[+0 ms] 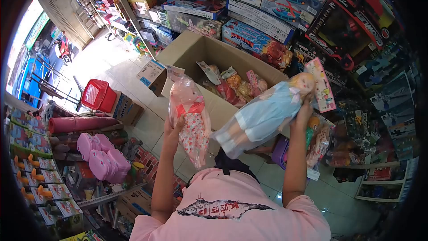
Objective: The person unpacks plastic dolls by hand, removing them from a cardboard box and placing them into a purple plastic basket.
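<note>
My left hand [174,129] is closed around the side of a bagged doll [195,127] in a red-and-white patterned dress. That doll hangs upright in clear plastic, its head toward the box. In my right hand [302,115] is a larger blonde doll [269,107] in a pale blue dress, also in plastic. It lies tilted, head to the upper right, with a pink header card [320,85] beside the head. Beyond both dolls stands an open cardboard box [178,47] with several bagged dolls [234,82] inside. My fingers are partly hidden behind the packages.
Stacked toy boxes [254,40] line the shelves behind the carton. To the left are a red basket [99,94], a small carton [151,76] and pink plastic cases [104,158]. A purple container [280,151] and bagged toys [318,145] sit near my right arm.
</note>
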Demonstrator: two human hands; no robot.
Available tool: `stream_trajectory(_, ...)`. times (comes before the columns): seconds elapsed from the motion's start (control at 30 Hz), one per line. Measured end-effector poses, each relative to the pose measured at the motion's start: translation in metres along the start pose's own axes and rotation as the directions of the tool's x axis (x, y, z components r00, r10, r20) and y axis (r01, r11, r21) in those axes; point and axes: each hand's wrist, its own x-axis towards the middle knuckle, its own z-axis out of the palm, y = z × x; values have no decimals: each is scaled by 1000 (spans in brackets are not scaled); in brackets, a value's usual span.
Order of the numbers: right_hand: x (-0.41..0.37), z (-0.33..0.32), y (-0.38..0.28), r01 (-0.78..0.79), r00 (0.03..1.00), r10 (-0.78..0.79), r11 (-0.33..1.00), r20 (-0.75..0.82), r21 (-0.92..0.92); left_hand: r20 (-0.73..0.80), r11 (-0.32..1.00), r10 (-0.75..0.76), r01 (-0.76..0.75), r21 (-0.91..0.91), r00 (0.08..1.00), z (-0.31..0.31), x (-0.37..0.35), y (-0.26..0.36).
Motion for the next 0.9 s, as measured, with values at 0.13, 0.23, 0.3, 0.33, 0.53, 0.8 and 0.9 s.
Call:
stream_trajectory(0.13, -44, -29, 25, 7, 1000, -7, 1000, 20, -4, 44, 998, -17, 14, 57, 999, -12, -49, -11)
stream_trajectory(0.23, -57, -67, 43, -109, 994, 111, 991, 13, -75, 102, 998, -31, 25, 59, 994, -14, -84, -20)
stream_trajectory(0.3, -93, -70, 17, -176, 984, 176, 984, -28, -12, 88, 998, -42, 39, 40, 995, -9, -101, -27)
stream_trajectory(0.33, -104, -81, 12, -226, 974, 227, 972, -3, 67, 102, 998, -50, 47, 39, 994, -8, -108, -30)
stream_trajectory(0.53, -138, -173, -10, -250, 966, 258, 947, -15, 203, 235, 990, -144, 139, 38, 961, 19, -139, -50)
stream_trajectory(0.8, -156, -276, -53, -41, 972, 36, 999, -233, -17, 460, 995, -86, 56, 78, 884, 103, -155, -67)
stream_trajectory(0.9, -147, -305, -66, 21, 923, -67, 992, -379, -124, 537, 996, -79, 41, 83, 840, 140, -156, -82)
